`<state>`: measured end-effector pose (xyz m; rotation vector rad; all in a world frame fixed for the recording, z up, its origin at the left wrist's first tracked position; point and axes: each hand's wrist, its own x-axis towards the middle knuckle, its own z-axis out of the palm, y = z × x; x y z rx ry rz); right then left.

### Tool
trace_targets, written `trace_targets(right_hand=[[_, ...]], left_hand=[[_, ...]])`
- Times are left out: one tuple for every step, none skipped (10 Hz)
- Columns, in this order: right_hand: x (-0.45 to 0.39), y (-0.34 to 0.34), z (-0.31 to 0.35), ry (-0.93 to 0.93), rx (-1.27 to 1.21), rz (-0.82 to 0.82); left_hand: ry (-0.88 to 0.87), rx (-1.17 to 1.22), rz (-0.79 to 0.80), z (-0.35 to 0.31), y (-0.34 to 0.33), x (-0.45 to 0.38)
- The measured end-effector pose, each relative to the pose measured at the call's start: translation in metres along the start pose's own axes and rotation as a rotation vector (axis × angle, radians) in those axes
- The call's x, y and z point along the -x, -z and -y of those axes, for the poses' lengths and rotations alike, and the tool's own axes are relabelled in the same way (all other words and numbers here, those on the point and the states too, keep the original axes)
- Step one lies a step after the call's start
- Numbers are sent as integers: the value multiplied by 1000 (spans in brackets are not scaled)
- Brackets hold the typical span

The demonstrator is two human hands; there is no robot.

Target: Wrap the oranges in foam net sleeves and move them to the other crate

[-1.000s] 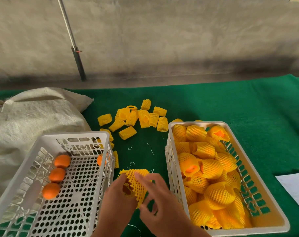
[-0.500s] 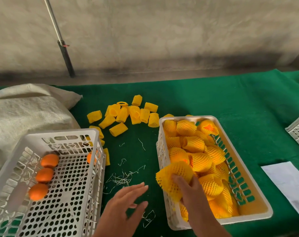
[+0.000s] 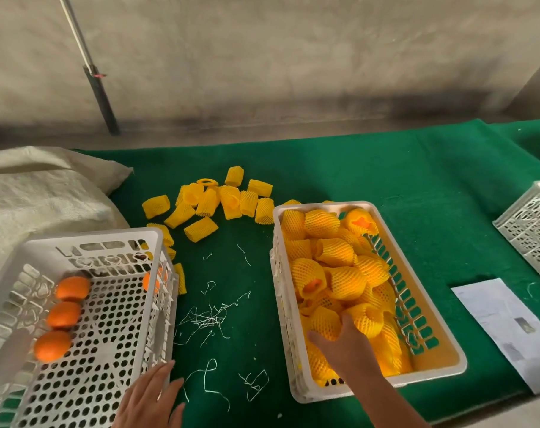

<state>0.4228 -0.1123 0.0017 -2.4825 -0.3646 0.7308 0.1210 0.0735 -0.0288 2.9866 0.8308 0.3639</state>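
The white left crate (image 3: 165,270) holds three bare oranges (image 3: 63,315) along its left wall and another orange (image 3: 151,281) at its right wall. The white right crate (image 3: 447,350) is filled with oranges in yellow foam net sleeves. My right hand (image 3: 342,344) reaches into its near end, thumb and fingers around a wrapped orange (image 3: 324,321) that lies on the pile. Flat and holding nothing, my left hand (image 3: 151,393) lies at the near right corner of the left crate. Loose empty sleeves (image 3: 219,199) lie on the green cloth behind the crates.
A pale sack (image 3: 46,193) lies at the left behind the left crate. White foam threads (image 3: 207,319) litter the cloth between the crates. A sheet of paper (image 3: 503,329) and a third white crate (image 3: 531,227) sit at the right. A pole (image 3: 98,88) leans against the wall.
Both hands were working a sleeve over an orange between the crates. My right hand then carried the wrapped orange into the right crate, while my left hand let go and moved toward the left crate.
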Motion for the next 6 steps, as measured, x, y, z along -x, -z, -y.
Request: trace_targets(right_hand=[[6, -2, -1, 29, 18, -21], [7, -3, -7, 58, 34, 1], [8, 0, -14, 75, 31, 22], [10, 1, -18, 101, 20, 40], [13, 7, -20, 100, 73, 5], [28, 9, -17, 238, 66, -211]], left_hand=[[24, -6, 81, 0, -4, 7], [32, 8, 185, 3, -8, 15], [53, 5, 204, 6, -8, 18], [70, 40, 198, 4, -9, 24], [96, 73, 205, 10, -4, 25], [129, 177, 146, 3, -1, 23]])
